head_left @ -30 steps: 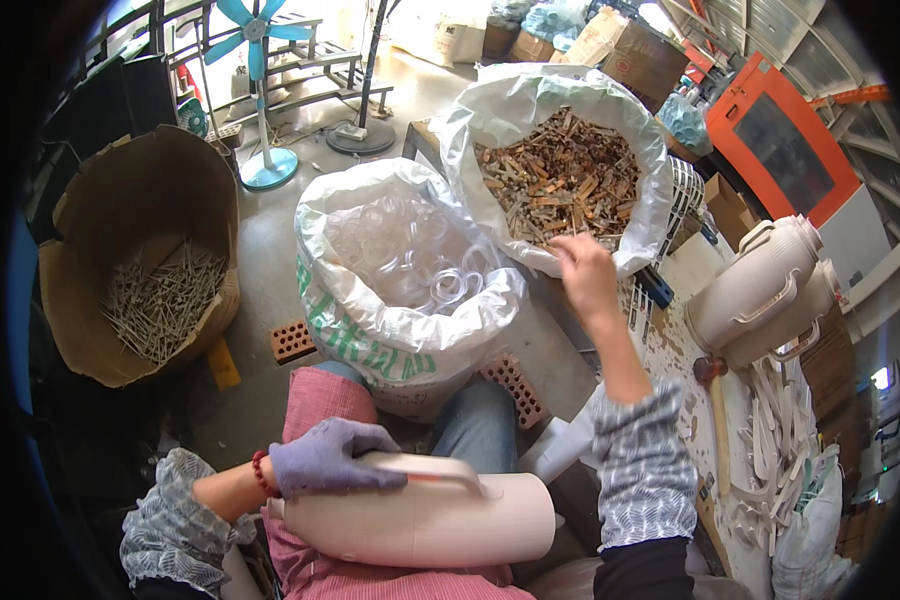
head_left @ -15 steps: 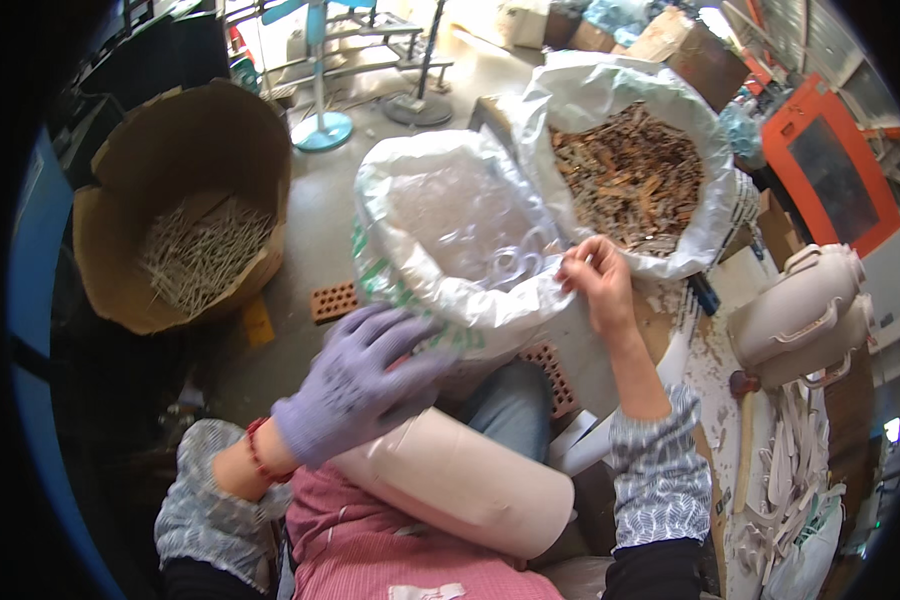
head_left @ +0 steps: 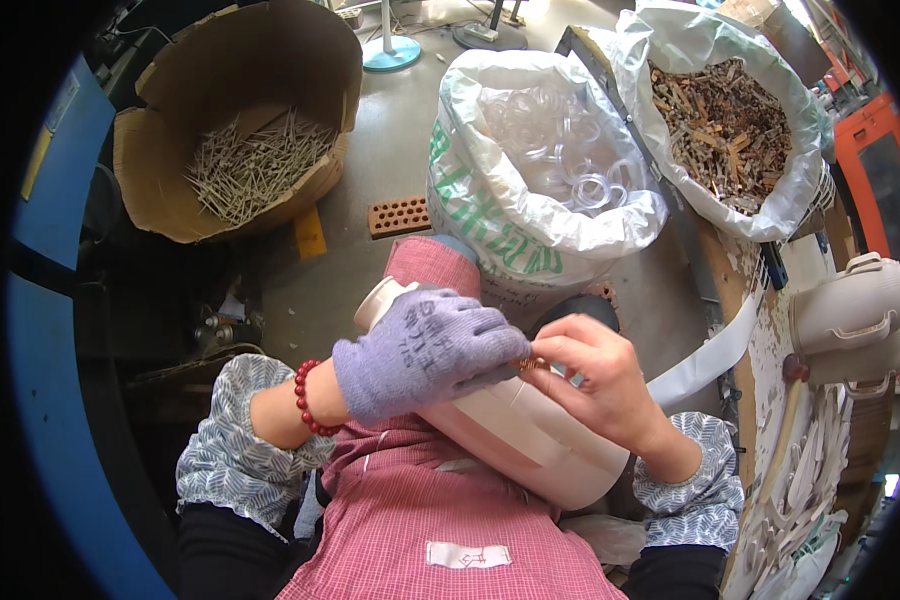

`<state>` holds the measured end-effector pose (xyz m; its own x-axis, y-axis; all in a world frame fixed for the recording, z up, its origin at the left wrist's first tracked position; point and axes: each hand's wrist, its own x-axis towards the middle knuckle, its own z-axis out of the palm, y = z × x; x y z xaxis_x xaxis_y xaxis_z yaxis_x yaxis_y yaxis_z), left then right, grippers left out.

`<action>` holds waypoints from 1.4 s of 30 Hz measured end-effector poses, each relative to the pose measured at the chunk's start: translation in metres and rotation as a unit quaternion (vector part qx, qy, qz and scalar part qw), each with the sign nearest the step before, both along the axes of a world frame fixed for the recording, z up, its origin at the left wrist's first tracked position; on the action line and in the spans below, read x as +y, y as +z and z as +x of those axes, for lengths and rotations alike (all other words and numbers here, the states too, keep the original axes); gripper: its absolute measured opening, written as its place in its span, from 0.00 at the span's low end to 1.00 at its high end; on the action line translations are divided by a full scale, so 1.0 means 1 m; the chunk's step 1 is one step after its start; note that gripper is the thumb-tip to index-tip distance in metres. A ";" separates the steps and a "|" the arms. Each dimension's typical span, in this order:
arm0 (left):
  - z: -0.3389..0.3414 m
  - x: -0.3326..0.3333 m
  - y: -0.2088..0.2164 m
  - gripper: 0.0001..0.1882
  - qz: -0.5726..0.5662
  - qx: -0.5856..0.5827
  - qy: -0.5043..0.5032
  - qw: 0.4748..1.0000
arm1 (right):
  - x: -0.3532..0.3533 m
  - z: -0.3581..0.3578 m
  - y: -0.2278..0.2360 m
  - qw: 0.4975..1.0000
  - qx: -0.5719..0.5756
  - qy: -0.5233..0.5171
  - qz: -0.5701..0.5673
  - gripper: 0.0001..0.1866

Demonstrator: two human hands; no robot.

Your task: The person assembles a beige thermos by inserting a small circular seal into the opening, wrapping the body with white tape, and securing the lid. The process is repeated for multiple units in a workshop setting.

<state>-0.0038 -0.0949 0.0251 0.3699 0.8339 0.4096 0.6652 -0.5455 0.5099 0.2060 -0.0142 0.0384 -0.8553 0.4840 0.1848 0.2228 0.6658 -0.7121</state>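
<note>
My left hand point(head_left: 430, 345), in a purple knit glove, is closed with its fingertips meeting those of my bare right hand point(head_left: 595, 380). The right thumb and fingers pinch together beside the glove. A tiny golden-brown bit point(head_left: 527, 364) shows between the two hands; whether it is a held piece or a ring I cannot tell. Under both hands a pale beige plastic cylinder point(head_left: 570, 455) lies slantwise across my lap, over a pink checked apron point(head_left: 420, 520). The gloved hand covers part of its upper side.
Ahead stands a white sack point(head_left: 490, 190) of clear plastic rings point(head_left: 595, 190). Right of it, another sack point(head_left: 810, 190) holds brown strips. A cardboard drum point(head_left: 160, 200) with thin sticks is at left. Beige jugs point(head_left: 840, 325), a hammer point(head_left: 792, 400) and white scraps lie on the right bench.
My right hand has left the sack's rim and come back to meet my left hand over the cylinder. The view has tipped down, so the sacks appear higher.
</note>
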 end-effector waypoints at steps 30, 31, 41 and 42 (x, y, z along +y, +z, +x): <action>-0.010 -0.090 -0.032 0.36 -0.066 -0.157 0.001 0.985 | -0.044 -0.002 -0.007 0.968 -0.067 0.148 -0.189 0.09; -0.011 -0.088 -0.031 0.35 -0.054 -0.107 -0.025 0.992 | -0.045 0.000 -0.008 0.968 -0.069 0.153 -0.186 0.10; 0.004 -0.009 0.005 0.24 -0.038 -0.019 -0.056 0.998 | -0.041 0.064 -0.012 0.995 0.008 -0.085 0.050 0.20; -0.003 0.000 0.013 0.25 -0.063 0.002 -0.039 0.997 | -0.036 0.087 -0.009 0.991 0.015 -0.130 -0.018 0.20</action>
